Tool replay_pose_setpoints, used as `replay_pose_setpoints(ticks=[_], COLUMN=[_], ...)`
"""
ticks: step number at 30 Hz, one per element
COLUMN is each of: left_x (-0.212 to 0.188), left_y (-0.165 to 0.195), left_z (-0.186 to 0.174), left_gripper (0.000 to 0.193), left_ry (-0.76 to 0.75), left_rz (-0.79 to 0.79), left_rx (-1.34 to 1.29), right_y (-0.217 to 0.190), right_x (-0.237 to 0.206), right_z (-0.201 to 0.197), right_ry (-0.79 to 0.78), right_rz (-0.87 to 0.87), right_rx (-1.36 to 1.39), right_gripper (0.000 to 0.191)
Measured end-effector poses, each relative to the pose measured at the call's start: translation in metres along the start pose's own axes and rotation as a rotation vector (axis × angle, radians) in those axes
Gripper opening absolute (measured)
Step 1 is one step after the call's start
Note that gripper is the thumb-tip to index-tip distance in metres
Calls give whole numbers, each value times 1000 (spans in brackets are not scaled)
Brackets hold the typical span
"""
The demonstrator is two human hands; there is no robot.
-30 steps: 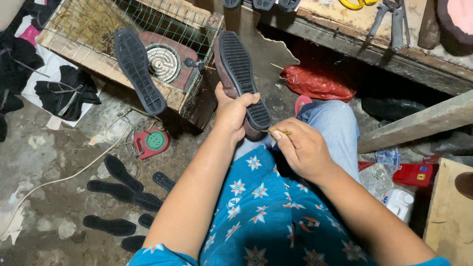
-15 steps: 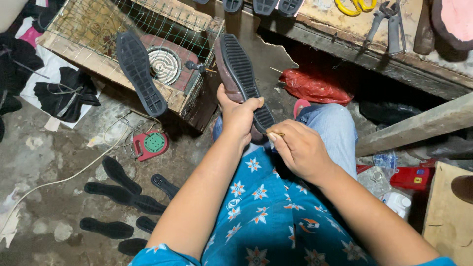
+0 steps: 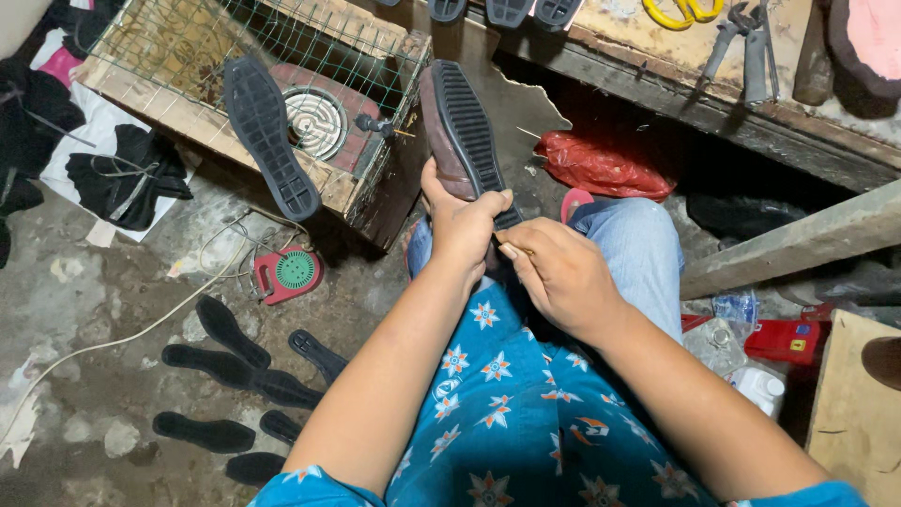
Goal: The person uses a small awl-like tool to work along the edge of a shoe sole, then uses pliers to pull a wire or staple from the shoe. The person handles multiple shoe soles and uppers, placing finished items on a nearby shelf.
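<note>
Head view: the person sits and works over the lap, above blue patterned cloth and jeans.
Shoe: the shoe (image 3: pixel 462 131) is turned sole up, its toe pointing away from the person; it is raised in front of the knees. The upper is brown, the sole black.
Sole texture: fine ribs run across the black rubber from toe to heel.
Left hand: the left hand (image 3: pixel 460 225) wraps around the heel part, thumb on the ribbed sole; its grip is closed on the shoe.
Right hand: the right hand (image 3: pixel 558 272) lies just beside the left one at the heel, fingers curled and pinched narrow on a thin pale stick-like thing; what it is I cannot tell.
Loose sole: a black ribbed sole (image 3: pixel 267 136) leans on the wooden crate (image 3: pixel 178 103) covered by wire mesh.
Floor: flat black insoles (image 3: pixel 225 361) lie on the rough concrete floor, near a red round device (image 3: pixel 289 272).
Bench: pliers (image 3: pixel 751 42) lie on the worn wooden bench (image 3: pixel 657 56).
</note>
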State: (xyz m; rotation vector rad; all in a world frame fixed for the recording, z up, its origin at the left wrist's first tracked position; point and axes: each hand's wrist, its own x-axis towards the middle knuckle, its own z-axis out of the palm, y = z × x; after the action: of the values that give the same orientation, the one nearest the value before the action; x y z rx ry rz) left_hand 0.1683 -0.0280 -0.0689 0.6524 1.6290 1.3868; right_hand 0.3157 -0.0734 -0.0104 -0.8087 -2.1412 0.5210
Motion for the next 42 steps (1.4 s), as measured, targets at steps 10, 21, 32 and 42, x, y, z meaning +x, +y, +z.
replay_pose_setpoints(ticks=[10, 21, 32, 42], left_x=[-15, 2, 18, 18], left_y=[-2, 30, 38, 34], left_z=[-19, -51, -46, -35], left_gripper=[97, 64, 54, 72], left_ry=[-300, -404, -430, -196], left_rz=[82, -39, -69, -102], left_rx=[-498, -461, -299, -52], right_y=[8, -4, -6, -7], right_x=[-5, 0, 7, 9], right_z=[1, 12, -15, 5], right_ry=[-66, -104, 72, -59], right_rz=[273, 242, 85, 83], right_rx=[14, -75, 108, 111], right_gripper=[34, 55, 15, 17])
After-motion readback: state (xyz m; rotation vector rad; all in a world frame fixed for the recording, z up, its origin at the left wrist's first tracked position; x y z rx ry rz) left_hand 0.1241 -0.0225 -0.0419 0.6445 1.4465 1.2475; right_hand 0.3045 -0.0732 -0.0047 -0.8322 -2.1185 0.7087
